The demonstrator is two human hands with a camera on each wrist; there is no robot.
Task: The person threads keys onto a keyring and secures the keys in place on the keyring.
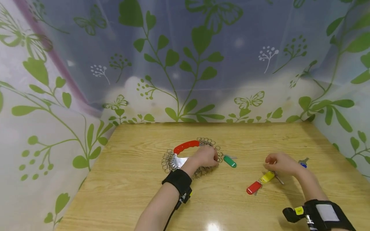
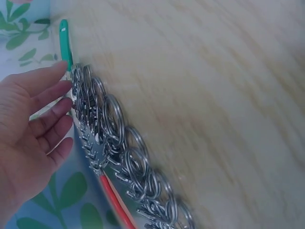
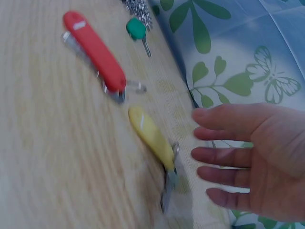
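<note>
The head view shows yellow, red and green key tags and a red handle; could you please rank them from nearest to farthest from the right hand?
From the right hand:
1. Yellow tag, just below it
2. Red tag, lower left
3. Green tag, left
4. Red handle, far left

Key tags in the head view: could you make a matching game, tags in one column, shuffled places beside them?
1. green plastic key tag
2. yellow plastic key tag
3. red plastic key tag
4. blue plastic key tag

A. rightmost of the four
B. beside the red-handled metal ring holder
C. between the red tag and the right hand
D. lowest of the four

Pairs: 1-B, 2-C, 3-D, 4-A
</note>
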